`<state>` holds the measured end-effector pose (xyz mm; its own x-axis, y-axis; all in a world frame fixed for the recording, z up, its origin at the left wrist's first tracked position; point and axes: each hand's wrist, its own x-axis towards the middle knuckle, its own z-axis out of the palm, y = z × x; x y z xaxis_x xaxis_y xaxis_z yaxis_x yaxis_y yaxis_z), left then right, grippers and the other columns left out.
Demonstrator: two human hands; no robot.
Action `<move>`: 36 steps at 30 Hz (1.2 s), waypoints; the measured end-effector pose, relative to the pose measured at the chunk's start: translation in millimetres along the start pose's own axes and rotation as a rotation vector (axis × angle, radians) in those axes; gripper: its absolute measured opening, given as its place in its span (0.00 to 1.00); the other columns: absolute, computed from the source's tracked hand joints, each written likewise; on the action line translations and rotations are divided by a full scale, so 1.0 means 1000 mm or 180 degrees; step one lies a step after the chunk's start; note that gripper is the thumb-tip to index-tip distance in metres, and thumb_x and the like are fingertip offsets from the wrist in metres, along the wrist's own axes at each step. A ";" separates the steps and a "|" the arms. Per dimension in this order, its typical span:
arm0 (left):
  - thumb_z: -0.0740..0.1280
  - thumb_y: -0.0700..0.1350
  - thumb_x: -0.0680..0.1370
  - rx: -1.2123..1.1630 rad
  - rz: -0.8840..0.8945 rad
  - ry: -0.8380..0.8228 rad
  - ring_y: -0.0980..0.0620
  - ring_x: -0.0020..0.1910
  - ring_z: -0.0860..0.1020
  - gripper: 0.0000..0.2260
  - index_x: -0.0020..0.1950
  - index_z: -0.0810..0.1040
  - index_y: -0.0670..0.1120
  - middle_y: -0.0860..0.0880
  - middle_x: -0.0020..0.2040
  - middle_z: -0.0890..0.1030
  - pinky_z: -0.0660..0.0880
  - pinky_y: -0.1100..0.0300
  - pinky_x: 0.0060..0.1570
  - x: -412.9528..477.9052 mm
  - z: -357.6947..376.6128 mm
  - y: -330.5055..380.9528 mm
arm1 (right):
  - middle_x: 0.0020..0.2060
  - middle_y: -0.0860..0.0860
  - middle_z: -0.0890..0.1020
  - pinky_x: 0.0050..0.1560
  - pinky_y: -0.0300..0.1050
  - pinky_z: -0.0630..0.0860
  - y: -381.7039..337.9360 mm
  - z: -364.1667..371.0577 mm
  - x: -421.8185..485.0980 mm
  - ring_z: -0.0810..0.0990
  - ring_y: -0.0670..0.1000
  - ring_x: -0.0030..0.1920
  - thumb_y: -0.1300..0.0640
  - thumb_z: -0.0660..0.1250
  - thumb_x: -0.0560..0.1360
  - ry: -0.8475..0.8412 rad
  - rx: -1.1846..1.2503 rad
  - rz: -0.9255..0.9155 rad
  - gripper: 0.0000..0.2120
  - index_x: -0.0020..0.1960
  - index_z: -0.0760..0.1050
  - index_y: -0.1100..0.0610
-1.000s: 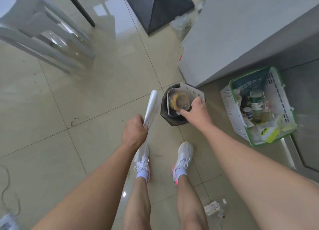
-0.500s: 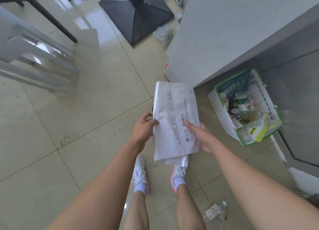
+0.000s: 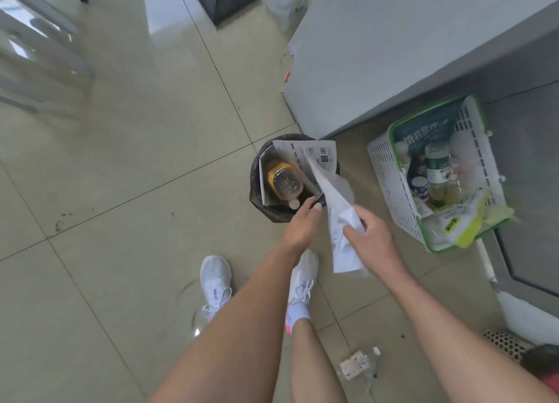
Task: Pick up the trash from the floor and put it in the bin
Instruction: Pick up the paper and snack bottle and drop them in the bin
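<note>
A small black bin [image 3: 257, 172] stands on the tiled floor by the corner of a grey cabinet; printed paper and an upturned plastic bottle [image 3: 282, 180] with dark contents lie in it. My right hand [image 3: 370, 239] grips a white printed plastic bag [image 3: 338, 218], folded narrow, just right of the bin. The bag's upper tip slants over the bin's right side. My left hand [image 3: 301, 228] reaches to the bin's near rim, fingertips pinching the dark edge.
A white and green basket [image 3: 384, 178] of bottles and packets sits right of the bin. A crushed clear bottle [image 3: 357, 368] lies on the floor behind my feet. A crumpled plastic bag [image 3: 287, 1] lies far off by the cabinet [image 3: 393, 54]. Chair legs stand at the far left.
Both hands held the bag flat above the bin. Now my right hand alone holds it folded and angled into the bin, and my left hand has dropped to the bin's rim.
</note>
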<state>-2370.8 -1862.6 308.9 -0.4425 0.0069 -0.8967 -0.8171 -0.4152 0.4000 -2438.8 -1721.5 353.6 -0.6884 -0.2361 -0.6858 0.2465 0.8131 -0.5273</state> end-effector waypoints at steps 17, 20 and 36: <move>0.59 0.49 0.85 -0.0146 0.1143 0.0860 0.65 0.68 0.74 0.18 0.73 0.73 0.61 0.61 0.71 0.77 0.72 0.54 0.70 0.084 -0.016 -0.014 | 0.54 0.56 0.86 0.60 0.55 0.79 0.017 0.094 0.171 0.85 0.57 0.55 0.29 0.61 0.77 -0.0962 0.2446 0.0857 0.33 0.64 0.82 0.55; 0.58 0.40 0.84 0.1172 0.1806 0.1122 0.54 0.78 0.64 0.22 0.79 0.69 0.45 0.47 0.79 0.68 0.60 0.55 0.79 0.099 -0.016 -0.037 | 0.43 0.56 0.84 0.49 0.51 0.78 0.020 0.107 0.202 0.83 0.55 0.45 0.27 0.62 0.75 -0.0983 0.2535 0.1020 0.35 0.55 0.82 0.59; 0.57 0.46 0.82 0.6564 0.0849 0.0255 0.40 0.76 0.60 0.24 0.78 0.67 0.45 0.40 0.77 0.66 0.57 0.39 0.73 0.156 0.012 -0.004 | 0.60 0.55 0.84 0.64 0.53 0.75 0.035 0.029 0.161 0.80 0.56 0.61 0.39 0.56 0.80 -0.0207 0.0282 0.0007 0.25 0.61 0.81 0.55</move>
<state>-2440.8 -1848.6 169.4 -0.6260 0.0781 -0.7759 0.0991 0.9949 0.0202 -2521.3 -1746.5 210.5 -0.6427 -0.2708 -0.7167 0.3093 0.7642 -0.5660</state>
